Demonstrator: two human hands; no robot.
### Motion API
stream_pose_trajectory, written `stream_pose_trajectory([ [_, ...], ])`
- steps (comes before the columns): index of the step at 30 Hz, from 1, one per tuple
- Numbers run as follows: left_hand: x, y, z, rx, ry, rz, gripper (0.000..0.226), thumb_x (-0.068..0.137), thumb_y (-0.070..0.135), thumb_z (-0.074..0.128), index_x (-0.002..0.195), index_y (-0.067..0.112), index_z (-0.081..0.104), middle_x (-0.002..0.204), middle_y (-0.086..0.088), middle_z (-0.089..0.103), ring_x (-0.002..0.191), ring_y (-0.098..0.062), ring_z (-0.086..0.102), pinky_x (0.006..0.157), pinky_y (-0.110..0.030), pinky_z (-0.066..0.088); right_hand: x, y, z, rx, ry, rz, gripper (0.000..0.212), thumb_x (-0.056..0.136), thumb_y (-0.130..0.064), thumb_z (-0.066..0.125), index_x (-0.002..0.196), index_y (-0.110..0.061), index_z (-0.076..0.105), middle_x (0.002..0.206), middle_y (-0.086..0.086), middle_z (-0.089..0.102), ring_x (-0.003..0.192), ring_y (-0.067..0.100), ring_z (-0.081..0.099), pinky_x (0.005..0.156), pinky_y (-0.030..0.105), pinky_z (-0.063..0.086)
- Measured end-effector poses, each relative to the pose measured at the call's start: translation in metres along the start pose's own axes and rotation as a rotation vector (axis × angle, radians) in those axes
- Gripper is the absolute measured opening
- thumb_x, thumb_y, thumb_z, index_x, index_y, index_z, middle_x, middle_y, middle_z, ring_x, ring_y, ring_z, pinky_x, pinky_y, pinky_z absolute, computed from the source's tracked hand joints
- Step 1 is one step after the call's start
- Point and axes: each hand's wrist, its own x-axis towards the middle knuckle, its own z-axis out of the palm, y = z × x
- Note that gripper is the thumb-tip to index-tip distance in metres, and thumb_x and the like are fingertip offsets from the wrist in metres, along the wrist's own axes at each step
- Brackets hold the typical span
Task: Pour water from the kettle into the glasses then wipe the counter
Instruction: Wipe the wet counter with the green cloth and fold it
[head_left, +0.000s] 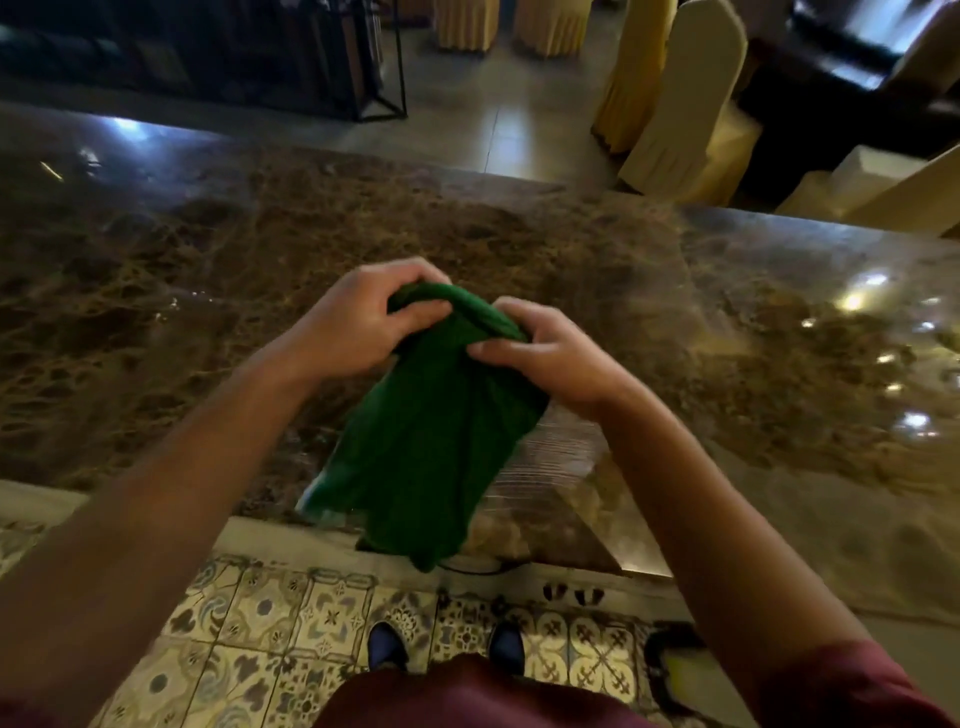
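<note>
- Green cloth (431, 431): held up over the near edge of the marble counter (519, 234), its lower end hanging past that edge.
- Left hand (358, 322): fingers curled round the cloth's bunched top.
- Right hand (550, 353): pinches the top beside it.
- Kettle, glasses: not in view.
- Step, as judged: wiping stage, cloth being gathered.
- Next: lay the cloth flat on the counter and sweep.
</note>
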Motion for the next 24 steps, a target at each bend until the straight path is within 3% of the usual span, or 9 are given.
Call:
stream_pose_trajectory([
  [3,0.062,0.053,0.004,0.03,0.103,0.147,0.017,0.096,0.016,0.067,0.108,0.028,0.067,0.096,0.013,0.068,0.085,0.012,0.062,0.079,-0.01,0.048,-0.016,-0.039,-0.061,-0.054,0.192,-0.143,0.014,0.091,-0.013,0.075,0.101,-0.015,0.066,0.091,0.005,0.069,0.08,0.017,0.068,0.072,0.032,0.055],
  [6,0.109,0.103,0.007,0.032,0.165,0.276,0.02,0.095,0.019,0.068,0.114,0.022,0.069,0.103,0.005,0.069,0.091,0.009,0.062,0.085,-0.013,0.05,-0.039,-0.068,-0.117,-0.239,0.436,-0.264,0.019,0.089,-0.022,0.08,0.105,-0.022,0.07,0.096,0.0,0.073,0.087,0.017,0.073,0.077,0.035,0.06],
  [11,0.122,0.112,0.068,0.006,0.137,0.327,0.023,0.091,0.02,0.074,0.113,0.028,0.072,0.1,0.013,0.073,0.092,0.002,0.068,0.086,-0.022,0.056,-0.081,-0.035,-0.168,-0.636,0.651,-0.278,0.029,0.083,-0.041,0.083,0.109,-0.032,0.074,0.094,-0.011,0.074,0.085,0.009,0.071,0.08,0.036,0.059],
  [15,0.084,0.071,0.15,0.18,0.014,0.285,0.025,0.088,0.028,0.073,0.112,0.023,0.077,0.103,0.004,0.076,0.091,-0.013,0.07,0.084,-0.04,0.058,-0.123,0.052,-0.159,-0.794,0.567,-0.092,0.029,0.084,-0.027,0.083,0.112,-0.023,0.075,0.108,-0.006,0.071,0.097,0.013,0.067,0.088,0.045,0.059],
  [18,0.031,0.049,0.198,0.261,-0.139,0.299,0.023,0.088,0.032,0.067,0.105,0.022,0.078,0.093,-0.001,0.076,0.09,-0.023,0.068,0.08,-0.04,0.057,-0.166,0.12,-0.123,-0.78,0.445,0.055,0.028,0.078,-0.023,0.084,0.104,-0.023,0.075,0.099,-0.006,0.067,0.09,0.016,0.064,0.078,0.045,0.057],
  [21,-0.023,0.03,0.225,0.307,-0.202,0.355,0.019,0.089,0.028,0.069,0.104,0.021,0.079,0.096,0.002,0.076,0.103,-0.02,0.067,0.092,-0.038,0.052,-0.198,0.148,-0.079,-0.718,0.334,0.097,0.026,0.074,-0.041,0.075,0.095,-0.027,0.073,0.09,-0.013,0.063,0.083,0.013,0.059,0.071,0.035,0.049],
  [24,-0.048,0.014,0.231,0.351,-0.21,0.368,0.021,0.09,0.032,0.067,0.106,0.023,0.077,0.099,0.004,0.073,0.112,-0.02,0.065,0.099,-0.039,0.049,-0.197,0.132,-0.078,-0.697,0.176,0.214,0.046,0.072,-0.069,0.069,0.102,-0.034,0.073,0.093,-0.015,0.065,0.089,0.007,0.061,0.077,0.031,0.051],
])
